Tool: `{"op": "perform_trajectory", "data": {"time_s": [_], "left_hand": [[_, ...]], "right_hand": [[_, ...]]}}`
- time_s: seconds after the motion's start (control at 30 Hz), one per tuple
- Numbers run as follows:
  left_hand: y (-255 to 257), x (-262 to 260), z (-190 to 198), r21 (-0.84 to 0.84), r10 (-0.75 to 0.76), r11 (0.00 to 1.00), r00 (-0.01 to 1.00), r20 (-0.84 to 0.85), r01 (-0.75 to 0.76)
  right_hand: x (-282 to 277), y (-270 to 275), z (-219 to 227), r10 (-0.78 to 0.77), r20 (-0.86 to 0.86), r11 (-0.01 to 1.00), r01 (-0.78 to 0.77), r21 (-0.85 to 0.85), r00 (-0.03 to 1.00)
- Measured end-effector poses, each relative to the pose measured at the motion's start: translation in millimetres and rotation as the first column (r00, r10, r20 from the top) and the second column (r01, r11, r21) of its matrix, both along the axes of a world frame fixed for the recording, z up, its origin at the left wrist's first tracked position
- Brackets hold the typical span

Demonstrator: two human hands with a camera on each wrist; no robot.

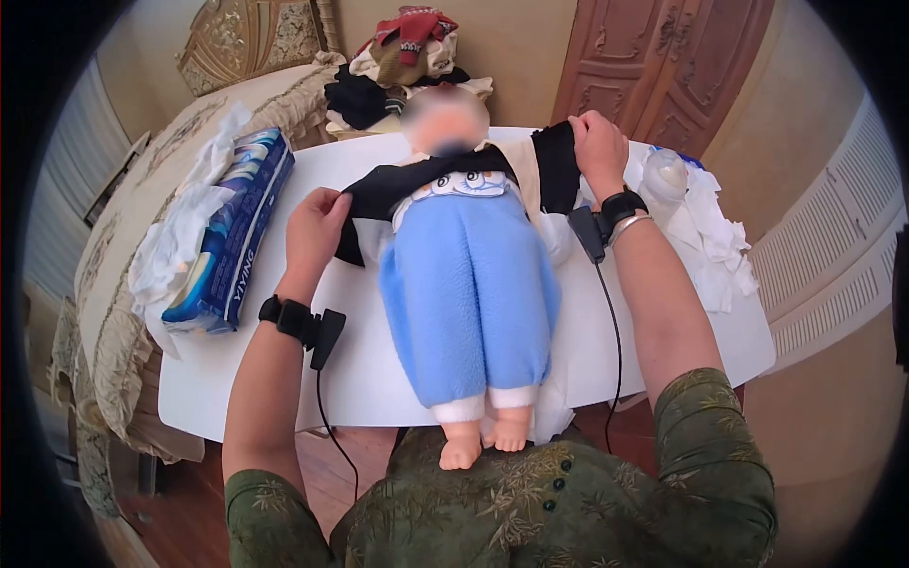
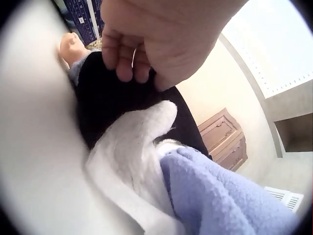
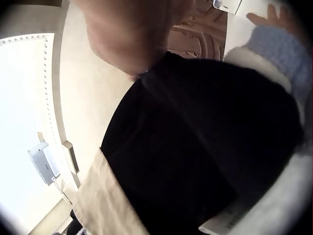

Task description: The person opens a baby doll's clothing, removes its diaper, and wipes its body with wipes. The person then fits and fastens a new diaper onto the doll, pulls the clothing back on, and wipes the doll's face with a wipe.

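A doll lies on its back on the white table, wearing blue fleece trousers point(image 1: 464, 284). Its bare feet point(image 1: 461, 447) point toward the person. Across its chest stretches a black and beige garment point(image 1: 398, 182), over a printed white and blue top point(image 1: 473, 183). At the garment's left end, my left hand point(image 1: 317, 227) pinches the black edge between thumb and fingers. My right hand point(image 1: 601, 151) grips the black cloth point(image 3: 190, 132) at the other end, held up off the doll. In the left wrist view, a white cloth point(image 2: 134, 152) lies beside the blue fleece point(image 2: 215, 191).
A blue YIYING package point(image 1: 251, 232) topped with crumpled white cloths point(image 1: 185, 222) stands at the table's left. On the right are a clear bottle point(image 1: 666, 175) and white crumpled sheets point(image 1: 710, 251). Folded clothes point(image 1: 407, 57) are piled behind; a bed point(image 1: 170, 142) lies left. Cables hang from both wrists.
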State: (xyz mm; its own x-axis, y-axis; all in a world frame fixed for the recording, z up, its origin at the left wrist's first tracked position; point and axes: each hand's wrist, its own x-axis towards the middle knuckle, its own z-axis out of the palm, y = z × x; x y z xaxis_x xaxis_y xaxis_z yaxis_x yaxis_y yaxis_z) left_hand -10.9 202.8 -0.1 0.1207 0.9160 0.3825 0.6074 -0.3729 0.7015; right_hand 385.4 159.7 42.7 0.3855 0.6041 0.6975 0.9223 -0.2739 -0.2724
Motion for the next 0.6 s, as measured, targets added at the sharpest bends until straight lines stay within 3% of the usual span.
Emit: {"op": "perform_trajectory", "data": {"time_s": [0.03, 0.07, 0.1, 0.13, 0.17, 0.23, 0.27, 0.3, 0.33, 0.37, 0.43, 0.47, 0.5, 0.57, 0.6], "left_hand": [[2, -1, 2, 0.039, 0.026, 0.999, 1.0, -0.002, -0.026], [-4, 1, 7, 0.039, 0.052, 0.998, 0.994, -0.101, -0.048], [-4, 1, 4, 0.043, 0.048, 0.998, 0.994, -0.097, -0.044], [-2, 3, -1, 0.003, 0.029, 1.0, 0.989, -0.142, -0.029], [-2, 5, -1, -0.037, 0.009, 0.999, 0.983, -0.185, -0.017], [4, 0, 1, -0.093, -0.025, 0.996, 0.984, -0.179, 0.009], [3, -3, 0, -0.108, -0.065, 0.993, 0.987, -0.147, 0.05], [2, -6, -1, -0.123, -0.104, 0.988, 0.988, -0.115, 0.09], [0, -10, -1, -0.129, -0.103, 0.988, 0.988, -0.113, 0.088], [-2, -12, 1, -0.155, -0.127, 0.982, 0.987, -0.098, 0.111], [-7, -13, 4, -0.175, -0.159, 0.974, 0.984, -0.081, 0.143], [-11, -13, 5, -0.206, -0.177, 0.965, 0.982, -0.063, 0.161], [-14, -13, 5, -0.237, -0.193, 0.955, 0.98, -0.045, 0.177], [-17, -12, 1, -0.255, -0.208, 0.944, 0.977, 0.04, 0.211], [-18, -13, -3, -0.273, -0.214, 0.931, 0.969, 0.125, 0.241]], "right_hand": [[0, -1, -1, -0.002, 0.0, 1.0, 0.002, 0.0, 1.0], [3, 1, -7, -0.037, 0.035, 0.974, 0.044, -0.224, 0.999], [11, 6, -16, -0.064, 0.076, 0.896, 0.091, -0.435, 0.995], [19, 8, -27, -0.018, 0.042, 0.86, 0.036, -0.51, 0.999], [17, 6, -23, -0.019, 0.046, 0.861, 0.04, -0.507, 0.999], [9, 2, -19, 0.005, -0.048, 0.949, -0.02, -0.314, 0.999], [11, 1, -19, 0.109, -0.02, 0.99, -0.11, -0.093, 0.994], [-2, -9, -8, 0.112, -0.019, 0.988, -0.113, -0.101, 0.994], [-16, -23, 3, 0.158, -0.157, 0.947, -0.195, -0.257, 0.975], [-31, -34, 9, 0.175, -0.299, 0.875, -0.287, -0.389, 0.938], [-48, -43, 1, 0.21, -0.357, 0.732, -0.389, -0.559, 0.91], [-52, -48, -3, 0.278, -0.494, 0.681, -0.532, -0.504, 0.824], [-47, -46, -4, 0.276, -0.492, 0.684, -0.528, -0.502, 0.826], [-37, -36, -2, 0.357, -0.627, 0.691, -0.647, -0.321, 0.692], [-33, -38, 17, 0.22, -0.887, 0.689, -0.708, -0.152, 0.405]]}}
